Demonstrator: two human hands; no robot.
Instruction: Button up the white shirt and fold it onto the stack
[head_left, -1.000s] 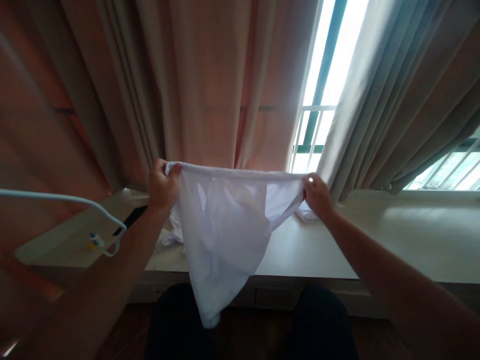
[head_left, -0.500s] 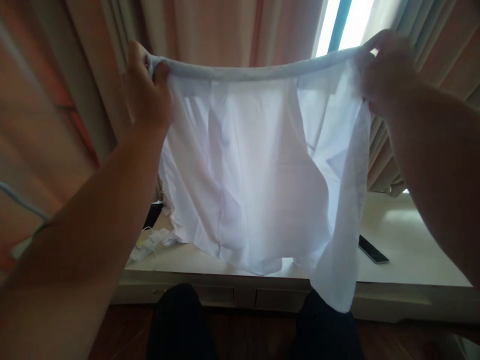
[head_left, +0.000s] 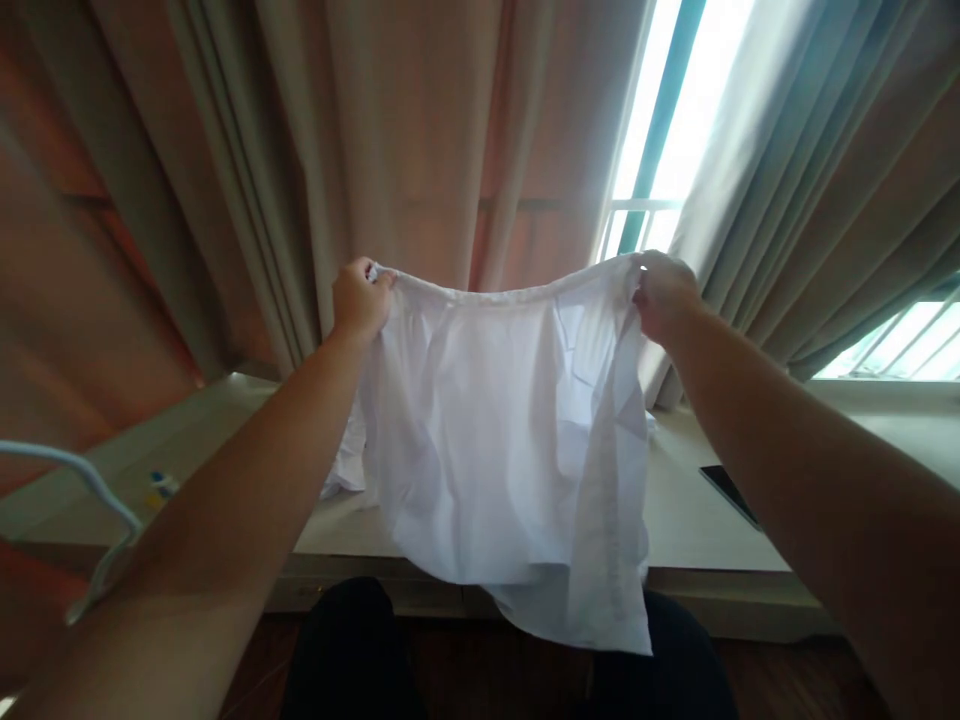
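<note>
Around the thin white cloth garment, several things are on the long pale worktop: one crumpled white cloth just behind its left side, one small blue, white and yellow object near the left forearm, and one flat black rectangular device, which the right forearm partly covers. One curved pale-blue tube passes behind the left forearm; beige fabric curtains hang behind. Bare surface lies between garment and device. The garment hangs spread in the air, its lower right corner appearing below the worktop's front edge. Two hands hold it: the fingers of the left hand pinch one upper corner, those of the right hand the other.
</note>
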